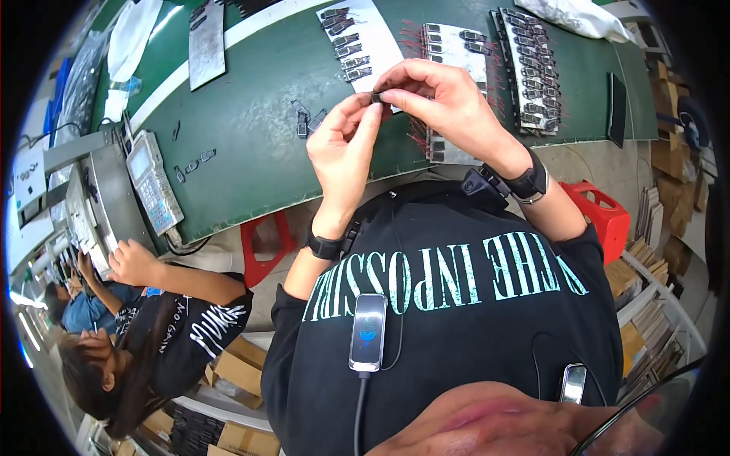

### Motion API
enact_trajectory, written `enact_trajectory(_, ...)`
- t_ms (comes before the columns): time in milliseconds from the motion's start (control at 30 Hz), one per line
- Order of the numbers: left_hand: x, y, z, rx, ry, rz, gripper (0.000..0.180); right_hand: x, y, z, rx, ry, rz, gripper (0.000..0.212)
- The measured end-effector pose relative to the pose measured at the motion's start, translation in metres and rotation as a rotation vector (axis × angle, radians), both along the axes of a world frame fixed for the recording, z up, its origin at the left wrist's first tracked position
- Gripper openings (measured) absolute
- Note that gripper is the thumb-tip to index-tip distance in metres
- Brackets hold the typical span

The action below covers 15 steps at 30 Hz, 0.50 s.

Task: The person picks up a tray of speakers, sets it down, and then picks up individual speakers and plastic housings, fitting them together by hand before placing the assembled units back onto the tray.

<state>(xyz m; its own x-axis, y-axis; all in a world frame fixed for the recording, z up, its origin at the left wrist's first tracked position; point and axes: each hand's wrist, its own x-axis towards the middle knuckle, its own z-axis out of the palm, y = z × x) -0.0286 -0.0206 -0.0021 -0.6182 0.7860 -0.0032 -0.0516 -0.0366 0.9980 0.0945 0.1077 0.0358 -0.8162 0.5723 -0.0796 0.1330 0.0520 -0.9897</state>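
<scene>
A small dark rectangular part (376, 97) is pinched between the fingertips of both my hands, above the green work table. My left hand (342, 144) has its thumb and forefinger closed on the part's near side. Thumb and fingers of my right hand (445, 95) close on it from the right. The fingers cover most of the part. Just beyond my hands, a white sheet (380, 34) carries a column of small black parts (350, 49). Left of my left hand lie a few loose black parts (304, 121).
Plates with rows of black parts and red wires (532, 72) stand at the right, near a black flat device (617, 110). On the left are a grey keypad device (152, 182), a metal plate (207, 45) and a co-worker's hand (137, 262). Red stools (597, 216) flank me.
</scene>
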Motion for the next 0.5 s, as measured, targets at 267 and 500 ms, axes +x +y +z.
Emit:
enact_trajectory(267,-0.003,0.006,0.003,-0.025,-0.301,-0.106,0.026,0.006,0.007,-0.008,0.148,-0.056,-0.010,0.014)
enact_trajectory(500,-0.001,0.005,0.002,-0.022,-0.282,-0.127,0.025,0.009,0.010,-0.014,-0.025,-0.036,0.026,0.013)
